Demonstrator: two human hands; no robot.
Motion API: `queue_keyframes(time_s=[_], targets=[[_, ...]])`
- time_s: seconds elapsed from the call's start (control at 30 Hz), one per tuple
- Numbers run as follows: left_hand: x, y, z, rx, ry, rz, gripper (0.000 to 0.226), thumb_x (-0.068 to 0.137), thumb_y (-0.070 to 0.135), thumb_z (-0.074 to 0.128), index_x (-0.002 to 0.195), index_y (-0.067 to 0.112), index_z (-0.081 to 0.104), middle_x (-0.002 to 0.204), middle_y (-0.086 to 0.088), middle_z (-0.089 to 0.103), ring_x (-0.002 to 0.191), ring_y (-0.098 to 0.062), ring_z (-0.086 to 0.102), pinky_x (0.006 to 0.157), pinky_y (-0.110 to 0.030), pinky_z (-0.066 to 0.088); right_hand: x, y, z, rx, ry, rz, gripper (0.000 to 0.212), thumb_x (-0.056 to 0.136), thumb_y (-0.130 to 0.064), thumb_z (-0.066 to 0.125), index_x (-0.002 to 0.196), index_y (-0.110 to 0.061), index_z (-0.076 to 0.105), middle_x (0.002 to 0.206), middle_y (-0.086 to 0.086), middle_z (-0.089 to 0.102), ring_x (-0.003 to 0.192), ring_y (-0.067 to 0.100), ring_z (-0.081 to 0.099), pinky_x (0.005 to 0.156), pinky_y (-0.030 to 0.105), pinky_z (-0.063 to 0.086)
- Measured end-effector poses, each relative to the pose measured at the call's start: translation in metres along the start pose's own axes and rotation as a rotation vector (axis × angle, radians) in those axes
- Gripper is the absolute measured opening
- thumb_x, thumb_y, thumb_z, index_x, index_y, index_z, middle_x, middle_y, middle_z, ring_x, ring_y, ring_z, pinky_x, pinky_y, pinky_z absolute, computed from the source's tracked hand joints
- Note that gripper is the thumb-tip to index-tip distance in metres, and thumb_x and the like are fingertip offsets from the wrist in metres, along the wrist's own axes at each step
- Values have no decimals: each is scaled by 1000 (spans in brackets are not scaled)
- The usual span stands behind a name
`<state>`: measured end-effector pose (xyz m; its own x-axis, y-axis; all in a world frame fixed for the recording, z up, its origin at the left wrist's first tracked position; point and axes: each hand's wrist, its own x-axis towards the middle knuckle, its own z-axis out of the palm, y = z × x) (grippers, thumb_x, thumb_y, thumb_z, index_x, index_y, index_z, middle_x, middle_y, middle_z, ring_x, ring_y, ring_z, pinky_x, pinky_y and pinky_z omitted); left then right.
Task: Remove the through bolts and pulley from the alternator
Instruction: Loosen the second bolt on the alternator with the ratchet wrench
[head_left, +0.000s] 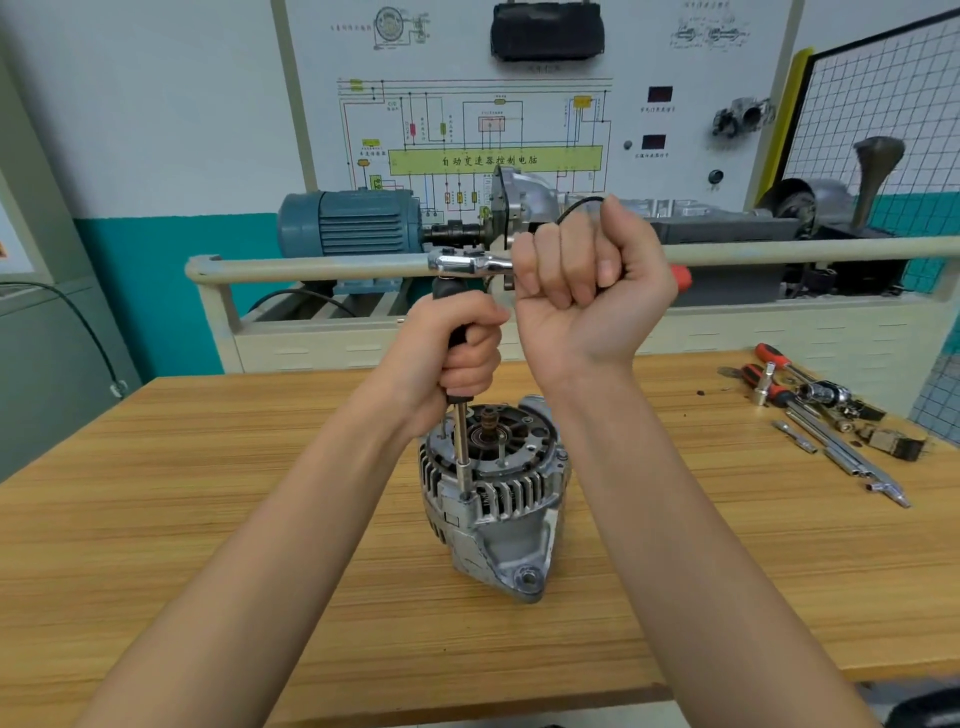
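A silver alternator (498, 512) stands upright on the wooden table (208, 519), its open end with the shaft facing up. A long driver extension (461, 447) rises vertically from a through bolt at the alternator's near rim. My left hand (460, 353) grips the black handle of this extension just above the alternator. On top of it sits a chrome ratchet wrench (467, 261), lying level. My right hand (587, 291) is wrapped around the ratchet's handle, whose red end (681, 278) sticks out to the right. No pulley shows.
Loose tools (821, 410) lie at the table's right: red-handled drivers, sockets, extension bars. Behind the table stands a training rig with a rail (311, 267), a blue motor (353, 223) and a wiring-diagram board (493, 130). A wire mesh panel (883, 104) is at the far right.
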<state>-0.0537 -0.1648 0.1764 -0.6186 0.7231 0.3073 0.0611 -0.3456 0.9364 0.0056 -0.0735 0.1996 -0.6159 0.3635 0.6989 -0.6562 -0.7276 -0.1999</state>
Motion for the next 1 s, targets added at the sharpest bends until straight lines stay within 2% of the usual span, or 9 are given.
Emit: queue_keyframes(time_s=[0.13,0.23,0.3,0.37,0.5,0.67,0.73,0.87,1.0], targets=[[3,-10,14,129,392,141,38,86,5,50,52,16,37,41,4,28,33,-10,20,38,-17,17,-17,20,13,-417,-102,-323,44,81,-4,50,42,-23,41,39,-9,33,38,8,27,50,26,23],[1,-18,24,294,510,281,26,89,22,40,64,14,37,48,12,44,38,-3,43,40,-11,28,-32,36,19,-639,-192,-547,33,79,-7,51,51,-22,43,47,-13,35,43,2,33,51,20,29],[-1,-16,20,329,527,293,30,95,16,45,65,18,41,56,8,46,42,3,47,41,-9,35,-32,35,20,-617,-194,-509,37,78,-8,52,48,-25,38,46,-11,34,42,5,30,51,21,27],[-5,-10,14,231,443,252,32,88,6,55,61,17,40,52,2,38,38,-6,36,37,-18,30,-24,27,19,-505,-159,-392,43,78,-6,53,42,-27,39,41,-9,34,39,9,28,51,25,24],[-8,-1,1,127,212,169,28,68,9,59,50,15,39,39,3,29,35,-13,24,39,-17,23,-2,6,11,-133,-81,-25,52,85,-7,39,35,-20,36,33,-6,26,36,11,13,44,24,21],[-6,2,-3,-3,-65,21,36,78,11,53,46,19,39,37,6,25,30,-7,20,35,-17,17,11,-1,-4,200,93,152,57,91,-13,33,34,-16,33,31,-4,23,39,13,7,39,22,21],[-4,-1,-1,10,-31,17,43,83,9,51,44,20,36,36,7,23,29,-6,17,34,-15,14,8,0,-4,152,73,107,52,86,-13,37,34,-17,35,32,-4,24,39,13,8,40,23,22],[-3,-5,6,92,239,103,50,88,3,48,43,22,35,38,6,24,31,-7,17,35,-13,16,-8,9,5,-139,-74,-106,50,86,-5,41,39,-20,37,35,-6,28,37,10,16,45,25,23],[1,-12,18,287,489,249,42,91,5,53,55,26,44,40,12,46,37,-2,42,38,-16,36,-26,31,17,-559,-173,-499,33,78,-6,52,49,-20,44,43,-10,35,41,7,31,51,23,27]])
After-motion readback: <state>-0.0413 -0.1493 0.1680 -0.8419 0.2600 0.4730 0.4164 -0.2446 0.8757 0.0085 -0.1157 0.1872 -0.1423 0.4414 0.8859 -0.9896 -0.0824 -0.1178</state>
